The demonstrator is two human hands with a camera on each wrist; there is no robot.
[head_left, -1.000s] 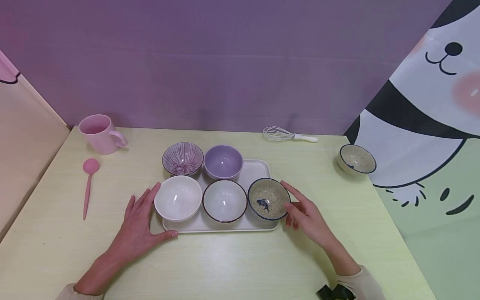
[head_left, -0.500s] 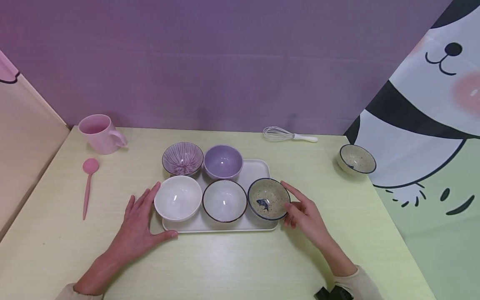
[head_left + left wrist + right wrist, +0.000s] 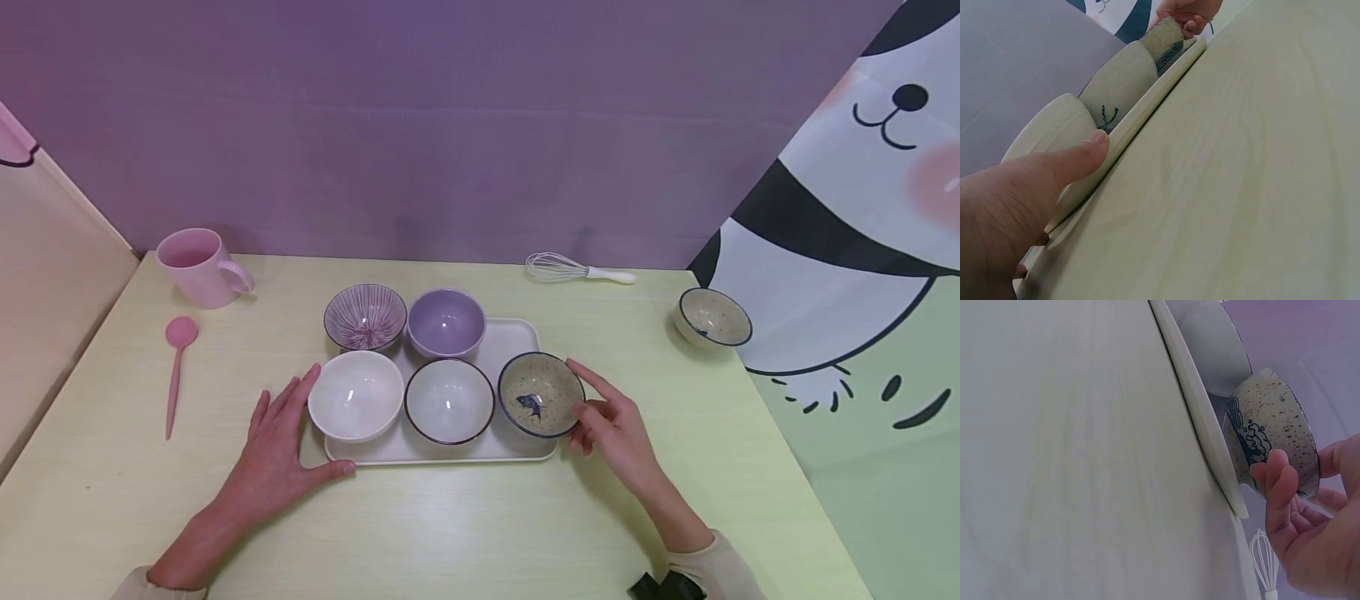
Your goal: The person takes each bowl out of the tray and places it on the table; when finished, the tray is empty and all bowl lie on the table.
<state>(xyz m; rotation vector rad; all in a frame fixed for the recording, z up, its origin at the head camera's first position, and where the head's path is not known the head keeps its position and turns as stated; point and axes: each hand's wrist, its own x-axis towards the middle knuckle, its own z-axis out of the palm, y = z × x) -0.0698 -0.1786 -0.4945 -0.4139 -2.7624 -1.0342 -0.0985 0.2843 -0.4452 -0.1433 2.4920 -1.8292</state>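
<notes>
My right hand (image 3: 615, 433) grips the speckled bowl (image 3: 542, 394), thumb and fingers on its rim, at 3 o'clock on the tray (image 3: 513, 337); I cannot tell if its base touches. My left hand (image 3: 281, 454) has its fingers spread apart at the tray's 9 o'clock end, beside the white bowl (image 3: 356, 396). The table (image 3: 450, 533) is pale, faintly wood-grained. Out from the tray, the mug (image 3: 197, 271) stands at 10 o'clock, the spoon (image 3: 178, 367) lies at 9, the whisk (image 3: 581, 268) at 2. A purple wall (image 3: 450, 125) rises at 12, a printed panda (image 3: 847, 242) at 2.
</notes>
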